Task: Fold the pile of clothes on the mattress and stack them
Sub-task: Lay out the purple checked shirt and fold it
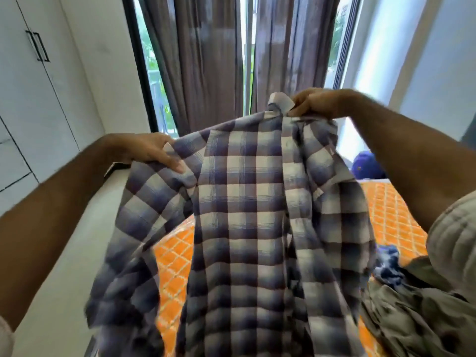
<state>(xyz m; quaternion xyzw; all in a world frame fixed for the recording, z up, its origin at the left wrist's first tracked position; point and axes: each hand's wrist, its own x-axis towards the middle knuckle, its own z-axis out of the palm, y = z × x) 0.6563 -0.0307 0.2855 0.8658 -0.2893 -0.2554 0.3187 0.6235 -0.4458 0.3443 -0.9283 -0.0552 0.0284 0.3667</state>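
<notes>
Shirt [239, 228] aloft over mattress [394, 217]. Left hand [149, 150] grips shoulder, right hand [314, 103] pinches collar. Uneven hold: risk of skewed fold, sleeve bunching underneath.

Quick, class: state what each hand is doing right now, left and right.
Left hand: grips the checked shirt at one shoulder.
Right hand: pinches the same shirt by its collar, holding it up.

Grey-brown curtains [206, 60] hang in front of a tall window [152, 63] with a dark frame, with greenery showing through the glass. On the left stands a white wardrobe [33, 99] with two dark bar handles [38, 46]. A purple cap [365, 164] lies at the far right.
</notes>
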